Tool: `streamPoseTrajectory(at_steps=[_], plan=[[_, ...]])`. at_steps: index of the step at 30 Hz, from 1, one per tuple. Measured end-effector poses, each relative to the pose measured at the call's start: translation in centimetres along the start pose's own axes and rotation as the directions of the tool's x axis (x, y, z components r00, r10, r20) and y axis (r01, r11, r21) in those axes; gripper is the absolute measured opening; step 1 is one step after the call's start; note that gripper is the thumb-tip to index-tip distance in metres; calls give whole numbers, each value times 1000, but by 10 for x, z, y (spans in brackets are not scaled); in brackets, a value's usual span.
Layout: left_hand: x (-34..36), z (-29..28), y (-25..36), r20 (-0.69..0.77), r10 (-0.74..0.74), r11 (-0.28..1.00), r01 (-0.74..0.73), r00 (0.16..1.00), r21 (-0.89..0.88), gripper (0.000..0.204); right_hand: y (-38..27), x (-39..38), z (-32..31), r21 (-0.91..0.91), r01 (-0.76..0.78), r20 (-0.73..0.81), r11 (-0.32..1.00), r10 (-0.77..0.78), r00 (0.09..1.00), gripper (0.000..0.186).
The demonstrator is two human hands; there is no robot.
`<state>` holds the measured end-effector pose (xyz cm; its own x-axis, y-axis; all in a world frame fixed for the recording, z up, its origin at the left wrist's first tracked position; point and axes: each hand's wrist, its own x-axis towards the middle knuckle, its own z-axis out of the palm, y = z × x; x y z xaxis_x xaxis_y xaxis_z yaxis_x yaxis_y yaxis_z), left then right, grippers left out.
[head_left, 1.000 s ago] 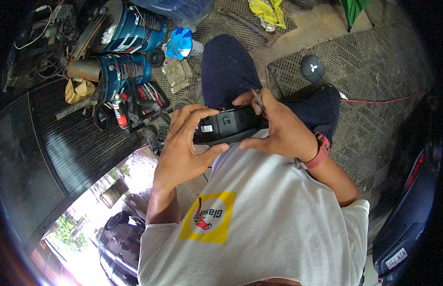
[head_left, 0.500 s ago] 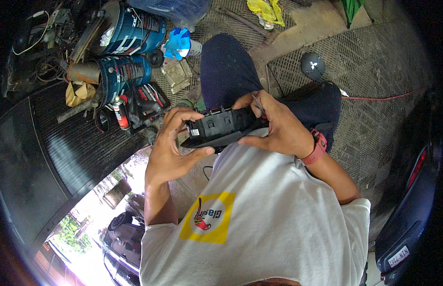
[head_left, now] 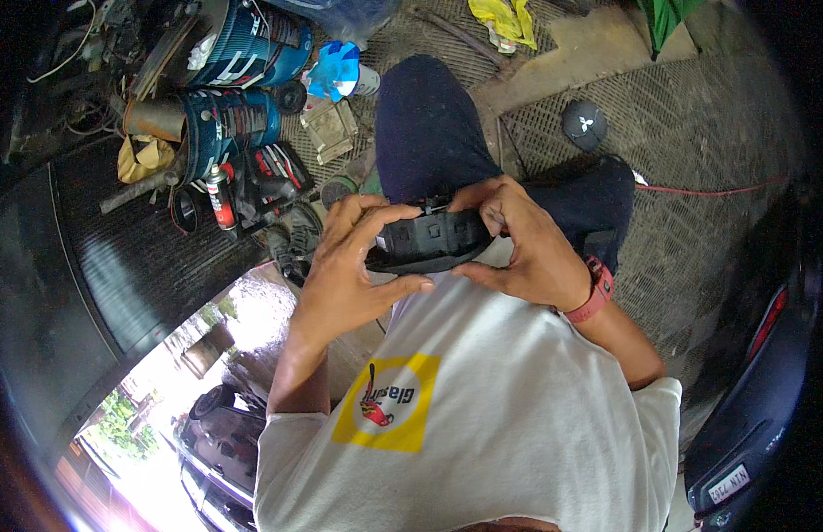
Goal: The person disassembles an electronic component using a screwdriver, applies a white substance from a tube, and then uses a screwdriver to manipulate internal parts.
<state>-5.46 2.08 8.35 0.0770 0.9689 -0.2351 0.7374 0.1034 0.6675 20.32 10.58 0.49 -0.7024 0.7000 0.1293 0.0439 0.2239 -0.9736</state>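
A long black plastic housing (head_left: 429, 234) with small square recesses along its side is held level in front of my shirt, over my lap. My left hand (head_left: 349, 262) grips its left end, fingers along the far edge and thumb on the near edge. Around the right end is my right hand (head_left: 526, 244), thumb below and forefinger above, the other fingers curled in. Both hands are closed on the housing. The far edge, close to my fingertips, bears small tabs, partly hidden. A red watch (head_left: 596, 288) is on my right wrist.
Blue drums (head_left: 230, 129) stand at the left, with a red-and-white spray can (head_left: 221, 199) beside them. A wooden block (head_left: 329, 130) and a blue-wrapped can (head_left: 333, 71) lie beyond. On the textured floor are a dark round cap (head_left: 584, 124) and a red cord (head_left: 713, 190). Dark car bodywork (head_left: 757, 417) is at the right.
The housing has moved slightly right and turned more level. My left hand has shifted right with it, and my right hand's fingers have curled differently, the grey sliver there no longer clearly showing.
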Motion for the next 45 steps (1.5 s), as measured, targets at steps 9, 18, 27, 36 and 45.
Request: streamPoseTrajectory(at_steps=[9, 18, 27, 36, 45], plan=[[0, 3, 10, 60, -31, 999, 28, 998, 47, 79, -13, 4, -6, 25, -57, 77, 998, 55, 996, 68], [12, 18, 24, 103, 60, 995, -68, 993, 74, 77, -41, -18, -41, -247, -216, 55, 945, 236, 970, 33], [12, 34, 26, 106, 102, 994, -97, 989, -49, 86, -64, -15, -76, -494, -118, 101, 861, 192, 976, 10], [4, 44, 19, 39, 152, 986, -148, 988, -83, 73, -34, 48, -102, -402, 4, 439, 916, 189, 878, 10], [1, 44, 14, -17, 180, 981, -181, 983, -74, 62, -39, 81, -96, -460, 155, 583, 874, 165, 796, 16]])
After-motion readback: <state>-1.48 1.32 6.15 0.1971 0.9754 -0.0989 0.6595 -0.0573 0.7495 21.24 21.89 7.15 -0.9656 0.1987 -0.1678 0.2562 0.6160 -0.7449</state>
